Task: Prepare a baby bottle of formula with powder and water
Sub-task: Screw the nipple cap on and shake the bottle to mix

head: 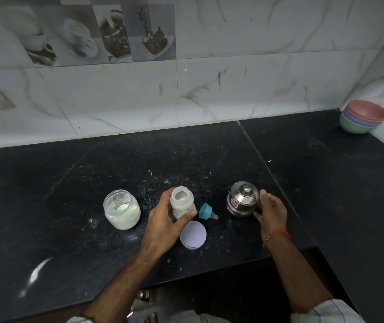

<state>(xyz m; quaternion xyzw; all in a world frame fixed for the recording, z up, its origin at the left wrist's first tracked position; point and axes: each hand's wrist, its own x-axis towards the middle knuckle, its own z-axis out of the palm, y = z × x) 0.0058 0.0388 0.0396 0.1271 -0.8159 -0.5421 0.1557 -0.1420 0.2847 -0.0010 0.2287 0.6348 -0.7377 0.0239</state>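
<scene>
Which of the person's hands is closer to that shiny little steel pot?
The right hand: its fingers reach around the steel pot from the pot's right side. The left hand is well off to the pot's left, holding the baby bottle.

Dim, cool indoor light; soft glare seen on steel pot (243,198); wall tiles (209,89) behind pot bowed by wide-angle distortion.

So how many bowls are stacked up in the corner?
4 that I can tell, nested in one stack in the far right corner: pink on top, then purple, blue, and green at the bottom. Another could be hidden inside.
</scene>
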